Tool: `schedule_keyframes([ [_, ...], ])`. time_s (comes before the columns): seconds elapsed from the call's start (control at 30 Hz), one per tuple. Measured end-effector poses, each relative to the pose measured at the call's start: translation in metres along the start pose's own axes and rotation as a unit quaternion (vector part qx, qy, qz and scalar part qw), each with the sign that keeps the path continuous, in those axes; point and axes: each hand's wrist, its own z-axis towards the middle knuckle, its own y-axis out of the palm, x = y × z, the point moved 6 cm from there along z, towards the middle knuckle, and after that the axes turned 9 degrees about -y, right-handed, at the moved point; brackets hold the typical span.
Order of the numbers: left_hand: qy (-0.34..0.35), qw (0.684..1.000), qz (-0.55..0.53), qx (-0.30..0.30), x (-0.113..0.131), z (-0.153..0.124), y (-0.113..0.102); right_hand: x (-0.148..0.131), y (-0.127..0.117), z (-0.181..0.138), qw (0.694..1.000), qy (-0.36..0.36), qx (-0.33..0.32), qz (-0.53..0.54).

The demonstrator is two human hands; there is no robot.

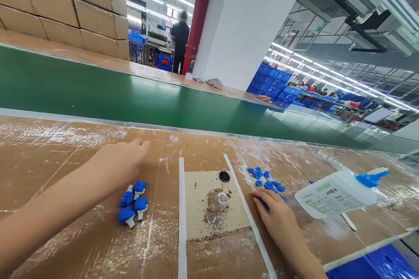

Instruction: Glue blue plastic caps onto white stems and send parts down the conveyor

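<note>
My right hand (275, 213) rests on the board-covered bench, with a small dark-blue piece (262, 203) pinched between thumb and fingers. Just beyond it lies a loose group of small blue pieces (258, 172). At the left, my left hand (129, 159) hovers with its fingers curled; whatever they hold is hidden. Below that hand sits a cluster of blue-and-white parts (134, 202). Between my hands, a clear small cup or dome (220, 201) stands in a wet patch on a beige card (196, 222). A black toothed disc (224, 176) lies near the card's far edge.
A white bottle with a blue nozzle (334, 194) lies on the right, with a pale flat stick (348, 222) beside it. White tape strips (182, 226) flank the card. Past the bench runs a green conveyor belt (157, 96). Stacked cartons (59, 8) and a person (180, 41) are beyond.
</note>
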Motion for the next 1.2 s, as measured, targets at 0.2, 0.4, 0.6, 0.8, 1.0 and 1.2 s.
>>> schedule_keyframes([
  [0.2, -0.041, 0.996, 0.042, -0.063, -0.041, -0.005, 0.018, 0.003, 0.001, 0.002, 0.998, 0.058, -0.016, 0.037],
  [0.4, -0.026, 0.994, 0.020, -0.103, -0.023, 0.000, 0.016, 0.013, 0.005, -0.011, 0.990, 0.109, -0.014, 0.093],
  [0.6, 0.007, 0.991, -0.026, -0.132, 0.006, -0.008, 0.022, 0.001, -0.006, -0.015, 0.997, 0.033, 0.018, 0.070],
  [0.8, 0.040, 0.992, -0.004, -0.121, 0.029, -0.026, 0.024, -0.008, -0.003, -0.014, 0.995, -0.076, -0.008, 0.067],
  [1.0, 0.039, 0.989, -0.026, -0.140, 0.045, -0.038, 0.030, -0.005, -0.002, -0.012, 0.991, -0.121, -0.046, 0.034],
  [1.2, 0.068, 0.980, 0.012, -0.189, 0.063, -0.046, 0.031, -0.017, -0.007, -0.005, 0.994, -0.091, -0.032, 0.041],
])
